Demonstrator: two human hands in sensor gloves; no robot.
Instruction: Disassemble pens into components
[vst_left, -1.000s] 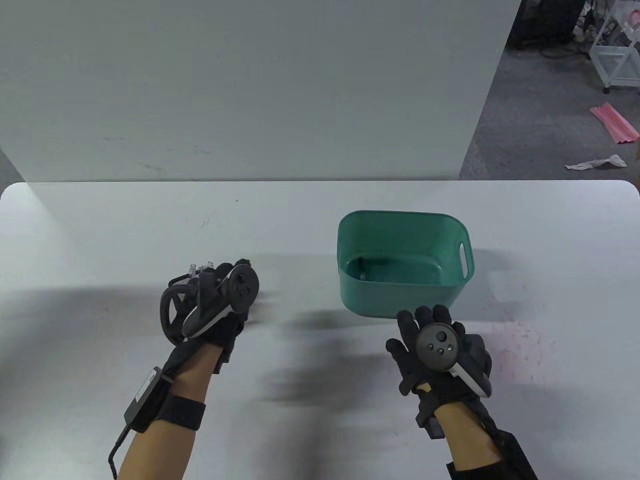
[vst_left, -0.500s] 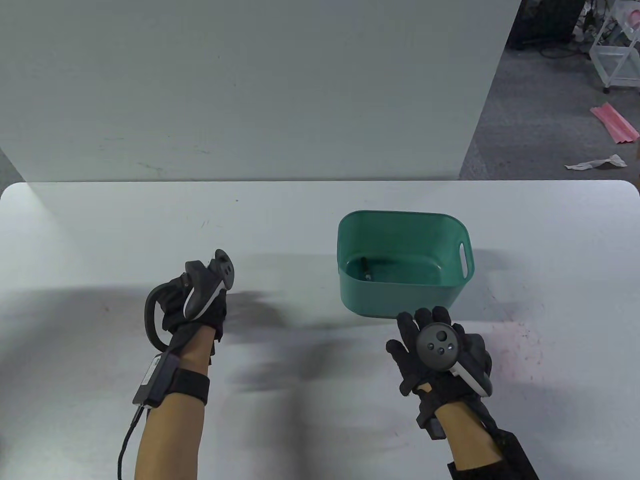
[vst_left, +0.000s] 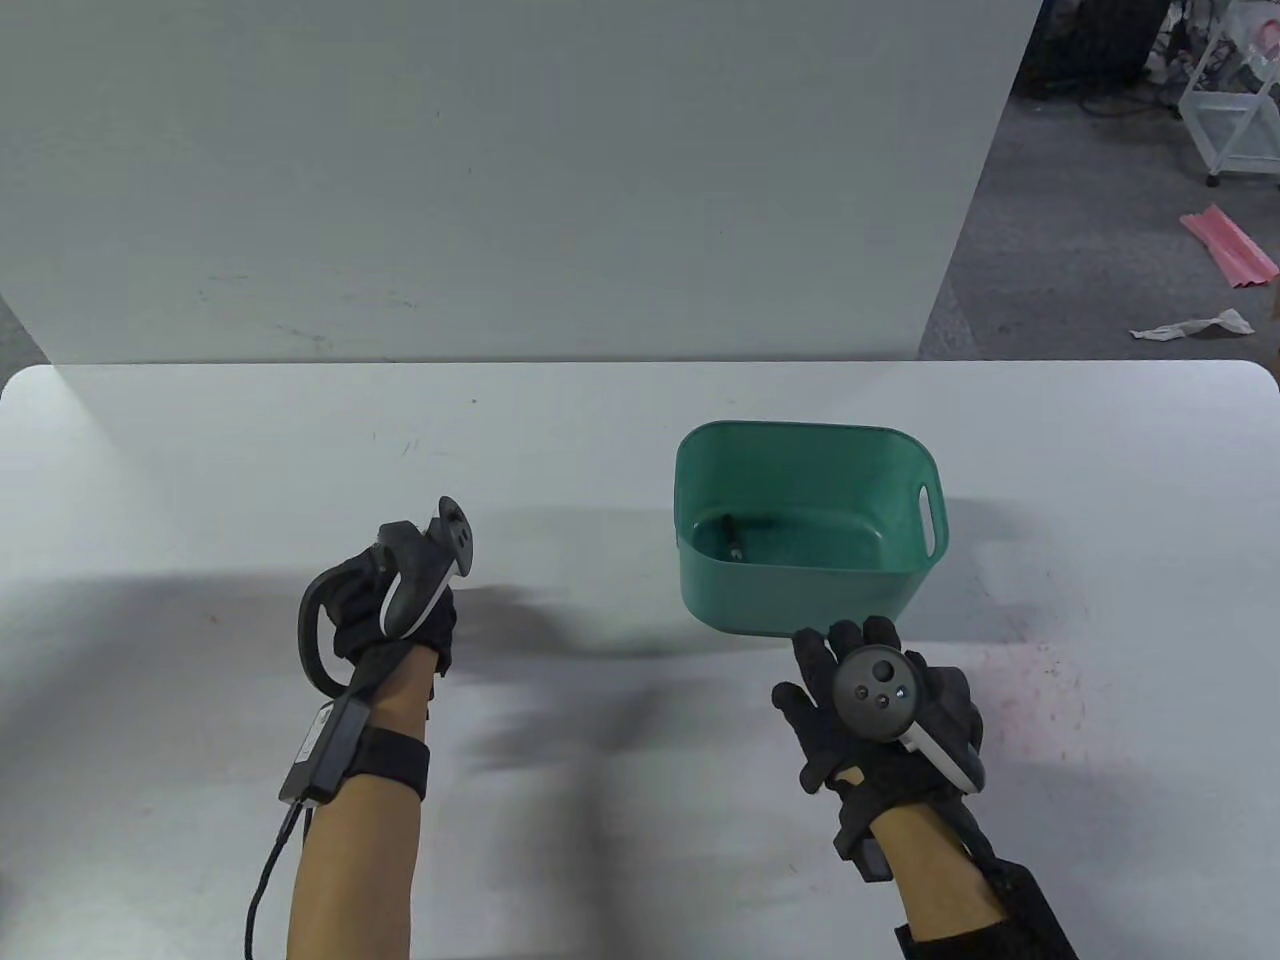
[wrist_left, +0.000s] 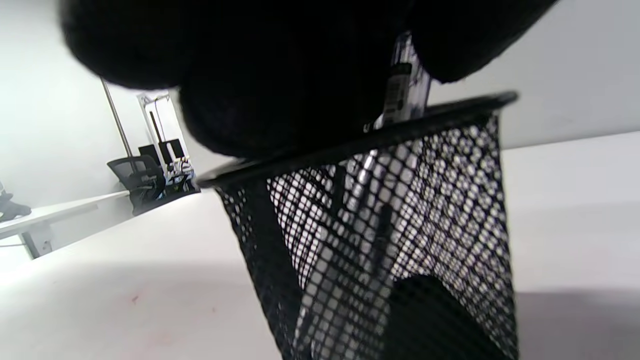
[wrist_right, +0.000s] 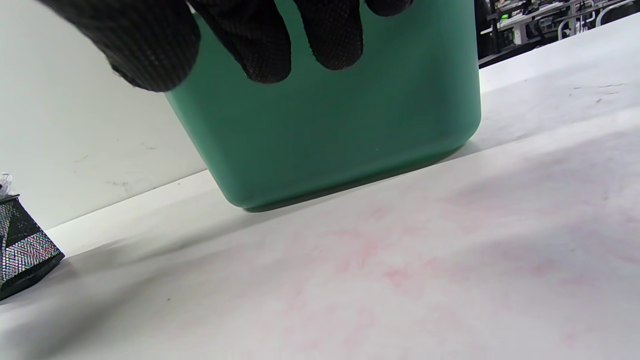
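Note:
A black mesh pen cup (wrist_left: 400, 210) with several pens stands on the white table (vst_left: 200, 470); it also shows in the right wrist view (wrist_right: 20, 245). In the table view my left hand (vst_left: 400, 595) covers it. In the left wrist view my left fingers (wrist_left: 275, 75) close over the cup's rim around a clear pen with a barcode label (wrist_left: 402, 80). My right hand (vst_left: 845, 650) is open and empty, fingers spread, just in front of a green bin (vst_left: 800, 432). The bin's wall fills the right wrist view (wrist_right: 350, 115). A dark pen part (vst_left: 735, 537) lies in the bin.
A white wall panel (vst_left: 500, 180) stands along the table's far edge. Faint pink stains (vst_left: 1030, 690) mark the table right of my right hand. The bin has a handle slot (vst_left: 930, 510) on its right side.
My left hand has rolled over the cup and closed down on it, hiding the pen tops that showed a second ago. The right hand and the bin have stayed in place.

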